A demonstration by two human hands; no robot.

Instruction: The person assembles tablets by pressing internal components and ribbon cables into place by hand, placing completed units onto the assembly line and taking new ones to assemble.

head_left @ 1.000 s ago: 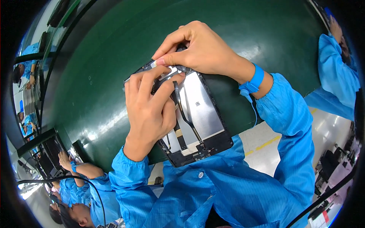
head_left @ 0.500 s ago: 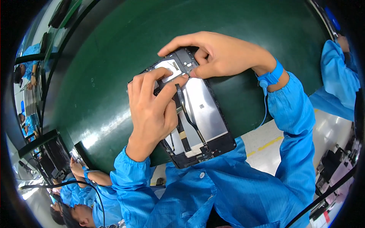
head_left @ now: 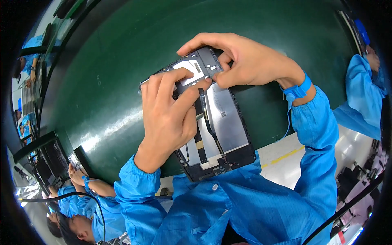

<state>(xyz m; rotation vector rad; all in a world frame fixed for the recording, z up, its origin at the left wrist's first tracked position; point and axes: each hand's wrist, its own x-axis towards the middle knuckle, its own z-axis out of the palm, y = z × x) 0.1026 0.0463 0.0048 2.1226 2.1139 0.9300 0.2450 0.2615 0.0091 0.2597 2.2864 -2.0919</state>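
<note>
An opened tablet (head_left: 227,126) lies tilted on the table's near part, its lower end by my jacket. Silver panels, a white patch near the top and dark flat cables (head_left: 209,127) show inside its black frame. My left hand (head_left: 167,108) lies over its left side, fingers bent, two fingertips pressing near the white patch and the upper end of a cable. Around the upper right corner curls my right hand (head_left: 249,61), its thumb on the inner face close to my left fingertip, another finger reaching over the top edge. Anything small between the fingertips is hidden.
The green table (head_left: 122,69) curves around the tablet. A blue wrist strap (head_left: 300,89) with a cord circles my right wrist. Co-workers in blue sit at the lower left (head_left: 108,218) and far right (head_left: 365,94). A black cable (head_left: 65,199) crosses at lower left.
The tablet and both hands appear slightly further right in the view. The fingers keep nearly the same places on the tablet.
</note>
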